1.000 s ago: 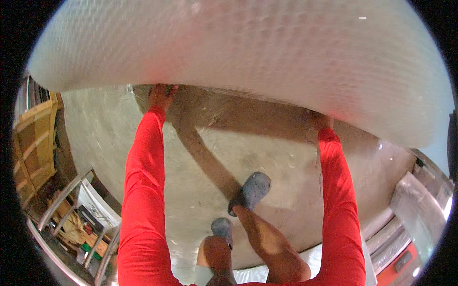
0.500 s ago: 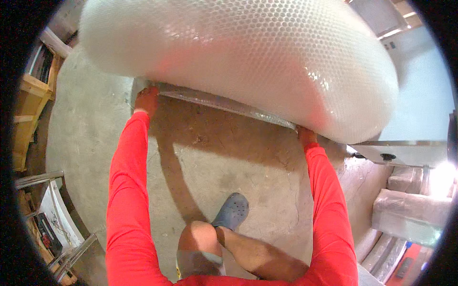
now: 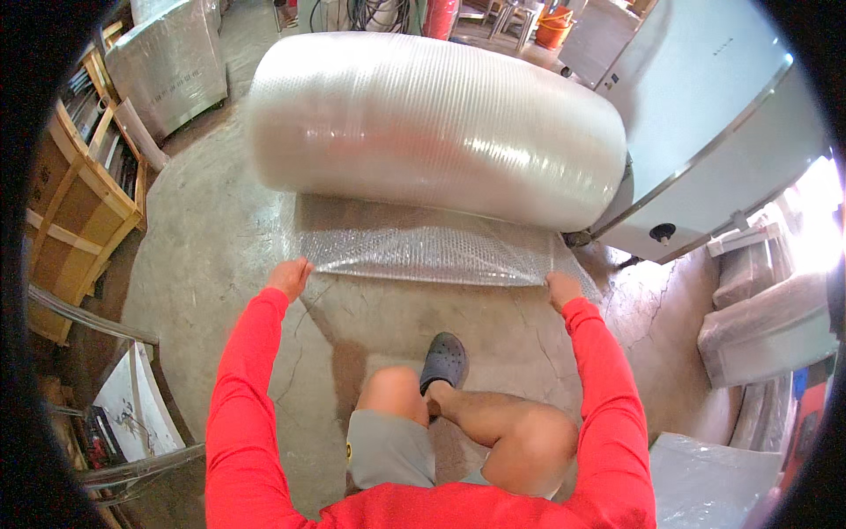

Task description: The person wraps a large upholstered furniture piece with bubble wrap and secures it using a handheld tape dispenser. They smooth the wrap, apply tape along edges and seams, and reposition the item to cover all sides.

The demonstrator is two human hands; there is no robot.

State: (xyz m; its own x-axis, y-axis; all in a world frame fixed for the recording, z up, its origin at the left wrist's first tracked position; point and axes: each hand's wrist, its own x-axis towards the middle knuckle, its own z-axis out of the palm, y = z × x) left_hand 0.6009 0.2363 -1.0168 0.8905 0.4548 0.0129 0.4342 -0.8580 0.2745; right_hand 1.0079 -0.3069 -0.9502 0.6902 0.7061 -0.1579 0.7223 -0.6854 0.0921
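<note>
A large roll of bubble wrap [image 3: 432, 132] lies on its side on the concrete floor in front of me. From under it a loose sheet of bubble wrap [image 3: 423, 256] stretches toward me. My left hand [image 3: 289, 278] is closed on the sheet's left front corner. Near the right end of the same edge, my right hand [image 3: 564, 289] grips the film. Between the hands the edge sags slightly and shines. Both arms reach forward in red sleeves.
To the right of the roll stands a tall pale-blue metal cabinet [image 3: 696, 132]. Wrapped packages [image 3: 767, 326] lie at the right. A wooden crate [image 3: 84, 203] and a metal rail [image 3: 97, 316] line the left. Behind the roll are a wrapped box [image 3: 172, 66] and an orange bucket [image 3: 553, 28].
Both hands have drawn the sheet's edge toward me, and more film now lies out in front of the roll. The roll appears farther off and smaller in view.
</note>
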